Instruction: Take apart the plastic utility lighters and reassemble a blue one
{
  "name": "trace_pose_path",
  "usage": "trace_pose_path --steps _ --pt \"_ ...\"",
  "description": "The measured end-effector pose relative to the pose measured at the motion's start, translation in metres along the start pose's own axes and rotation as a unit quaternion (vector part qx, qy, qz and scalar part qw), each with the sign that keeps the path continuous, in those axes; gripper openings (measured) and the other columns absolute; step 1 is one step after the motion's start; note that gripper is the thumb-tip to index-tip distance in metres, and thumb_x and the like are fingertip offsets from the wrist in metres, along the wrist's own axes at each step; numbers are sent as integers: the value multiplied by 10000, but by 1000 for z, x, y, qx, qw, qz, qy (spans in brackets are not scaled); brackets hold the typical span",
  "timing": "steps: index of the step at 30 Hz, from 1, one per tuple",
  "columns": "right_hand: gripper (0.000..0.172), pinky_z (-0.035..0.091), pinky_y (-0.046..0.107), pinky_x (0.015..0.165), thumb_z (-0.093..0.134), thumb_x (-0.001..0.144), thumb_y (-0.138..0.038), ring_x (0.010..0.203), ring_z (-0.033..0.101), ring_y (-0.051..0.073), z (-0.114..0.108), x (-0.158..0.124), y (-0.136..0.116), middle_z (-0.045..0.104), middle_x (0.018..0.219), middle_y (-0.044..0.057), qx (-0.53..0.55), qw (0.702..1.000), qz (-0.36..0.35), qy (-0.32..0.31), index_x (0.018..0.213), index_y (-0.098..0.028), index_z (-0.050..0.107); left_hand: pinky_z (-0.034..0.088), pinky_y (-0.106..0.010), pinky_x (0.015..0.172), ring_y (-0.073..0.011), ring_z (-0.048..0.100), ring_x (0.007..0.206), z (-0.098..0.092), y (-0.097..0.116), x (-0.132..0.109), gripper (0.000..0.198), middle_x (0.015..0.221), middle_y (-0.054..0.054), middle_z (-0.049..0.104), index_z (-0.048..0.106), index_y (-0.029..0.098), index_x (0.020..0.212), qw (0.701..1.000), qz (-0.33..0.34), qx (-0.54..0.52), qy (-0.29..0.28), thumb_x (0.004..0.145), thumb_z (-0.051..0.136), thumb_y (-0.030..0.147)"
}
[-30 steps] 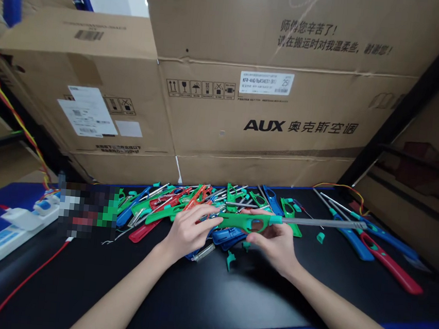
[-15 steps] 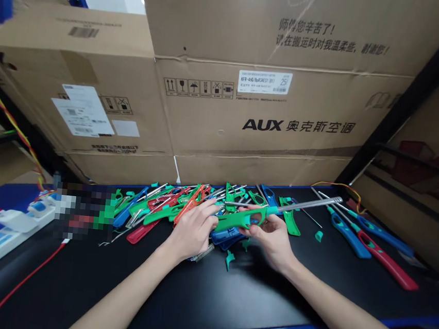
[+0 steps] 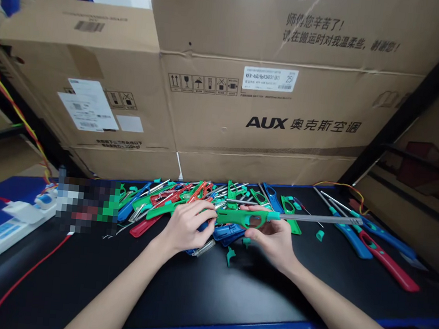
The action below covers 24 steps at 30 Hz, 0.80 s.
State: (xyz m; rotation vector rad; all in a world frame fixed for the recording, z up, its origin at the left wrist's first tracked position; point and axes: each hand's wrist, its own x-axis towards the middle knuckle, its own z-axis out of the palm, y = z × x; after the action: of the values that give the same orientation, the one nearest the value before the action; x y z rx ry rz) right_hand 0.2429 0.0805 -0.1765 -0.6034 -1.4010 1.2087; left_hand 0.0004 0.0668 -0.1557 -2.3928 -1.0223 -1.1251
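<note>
Right hand (image 3: 274, 242) closed round the front of the green lighter (image 3: 232, 217), thumb on the near side by the finger loop (image 3: 257, 220). Left hand (image 3: 188, 226) half curled, fingertips at the rear of the handle; touching, but can't tell if gripping. Rear end hidden behind the left hand.

Key relation: lighter spans the gap between the hands, long axis left-right, close to level, held above the worktop (image 3: 199, 297). Right hand nearer the tube end, left hand nearer the handle end. Metal tube (image 3: 315, 218) runs out past the right hand, pointing right.

Looks: bright green plastic handle, dark slot along the side, teal collar (image 3: 273, 216) where the dull grey tube starts. Inside of loop unclear.

Outward: blue handle parts (image 3: 230, 233) just below, between the hands. Loose teal piece (image 3: 229, 257) nearer the person. Mixed parts pile (image 3: 178, 194) behind the left hand. Red lighter (image 3: 392, 264) and blue lighter (image 3: 355, 242) off right. Cardboard (image 3: 220, 159) stands behind.
</note>
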Motion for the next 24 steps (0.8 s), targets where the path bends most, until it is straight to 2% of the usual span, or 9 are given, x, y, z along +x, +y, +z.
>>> trace_pose_path --steps 4,8,13,24 --pt "474 630 325 798 911 718 -457 952 724 233 0 1 -1 743 1126 90 -6 1000 -7 -17 1094 -217 751 518 -234 672 -138 709 801 2 1 -1 81 903 -16 737 659 191 907 1000 20 5 -16 867 639 124" --pt "476 632 342 848 910 717 -457 1001 719 242 -1 1 -1 735 1154 86 -8 999 -2 -41 1100 -218 761 500 -226 656 -125 699 770 4 0 -3 73 852 -2 727 648 190 891 999 18 -7 -28 877 623 123" --pt "512 636 313 798 929 683 -440 897 709 203 -3 -4 5 727 1174 84 -44 997 35 -54 1115 -216 768 445 -232 589 -111 643 664 4 0 -4 84 786 12 694 622 194 830 998 24 -16 -59 864 601 120" --pt "452 640 256 719 932 687 -410 819 719 172 2 -3 4 752 1088 66 -22 998 9 -52 1067 -219 777 393 -270 562 -117 590 630 -1 3 -3 117 728 23 640 584 192 791 993 69 32 -89 832 574 83"
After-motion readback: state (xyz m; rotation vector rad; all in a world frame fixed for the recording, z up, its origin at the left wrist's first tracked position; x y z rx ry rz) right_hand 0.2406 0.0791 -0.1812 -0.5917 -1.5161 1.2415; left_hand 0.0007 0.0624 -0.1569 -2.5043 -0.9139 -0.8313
